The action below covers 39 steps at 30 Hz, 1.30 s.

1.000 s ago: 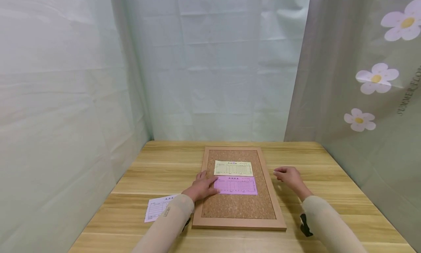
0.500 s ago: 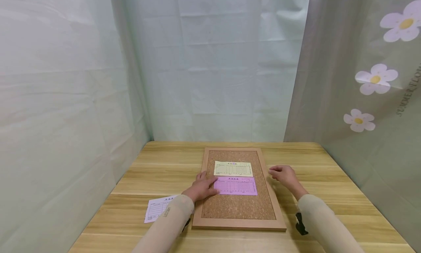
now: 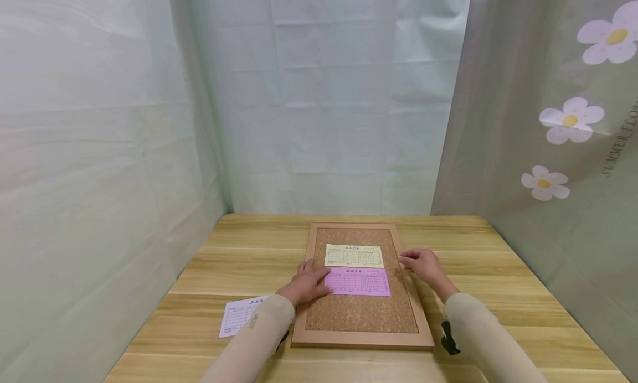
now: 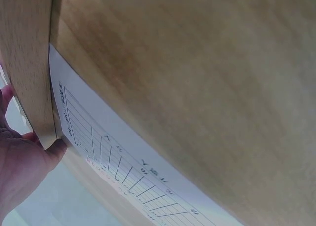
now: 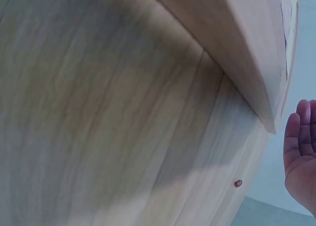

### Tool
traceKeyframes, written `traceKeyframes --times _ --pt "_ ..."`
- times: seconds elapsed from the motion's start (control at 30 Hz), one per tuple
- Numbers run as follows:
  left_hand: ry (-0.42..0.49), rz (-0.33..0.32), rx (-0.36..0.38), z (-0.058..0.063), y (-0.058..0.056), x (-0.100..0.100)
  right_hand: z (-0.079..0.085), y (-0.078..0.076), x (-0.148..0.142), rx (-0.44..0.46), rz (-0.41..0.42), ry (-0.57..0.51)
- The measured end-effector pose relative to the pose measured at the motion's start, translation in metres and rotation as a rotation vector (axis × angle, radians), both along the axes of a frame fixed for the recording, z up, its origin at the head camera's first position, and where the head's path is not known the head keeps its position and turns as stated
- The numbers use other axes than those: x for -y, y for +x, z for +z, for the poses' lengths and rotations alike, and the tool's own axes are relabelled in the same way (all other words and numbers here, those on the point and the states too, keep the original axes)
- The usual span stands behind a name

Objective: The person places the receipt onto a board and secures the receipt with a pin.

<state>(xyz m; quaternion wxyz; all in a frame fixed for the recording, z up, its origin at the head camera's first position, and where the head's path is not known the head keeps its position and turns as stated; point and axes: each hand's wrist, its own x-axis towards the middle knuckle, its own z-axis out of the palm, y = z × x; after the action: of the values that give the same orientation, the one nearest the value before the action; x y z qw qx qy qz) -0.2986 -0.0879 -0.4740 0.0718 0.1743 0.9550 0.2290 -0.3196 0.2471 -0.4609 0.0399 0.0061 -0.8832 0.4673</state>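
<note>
Pale hanging sheets, flower-printed on the right, enclose a wood-grain surface. On it lies a framed corkboard, bearing a pink form just below a yellow form; a white form lies left of the board, partly behind a sleeve. The left hand rests spread, gripping nothing, at the pink form's left edge. The right hand is at the right frame, fingers drawn together; whether they hold anything, I cannot tell.
</note>
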Motion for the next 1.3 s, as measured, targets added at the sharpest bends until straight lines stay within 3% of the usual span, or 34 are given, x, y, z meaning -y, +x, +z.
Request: traceKeyframes --times 0.67,0.87,1.03,1.3 --pt "0.005 0.014 -0.002 0.006 -0.005 -0.001 0.012 -0.007 0.027 -0.002 0.022 -0.039" --pt "0.016 0.014 0.014 0.004 -0.001 -0.001 0.014 -0.006 0.042 0.023 0.032 -0.096" --pt "0.035 0.012 0.032 0.000 0.006 -0.001 0.004 -0.006 0.053 0.033 0.041 -0.115" --pt "0.031 0.001 0.003 0.001 0.006 -0.001 0.005 -0.011 0.069 0.056 0.059 -0.109"
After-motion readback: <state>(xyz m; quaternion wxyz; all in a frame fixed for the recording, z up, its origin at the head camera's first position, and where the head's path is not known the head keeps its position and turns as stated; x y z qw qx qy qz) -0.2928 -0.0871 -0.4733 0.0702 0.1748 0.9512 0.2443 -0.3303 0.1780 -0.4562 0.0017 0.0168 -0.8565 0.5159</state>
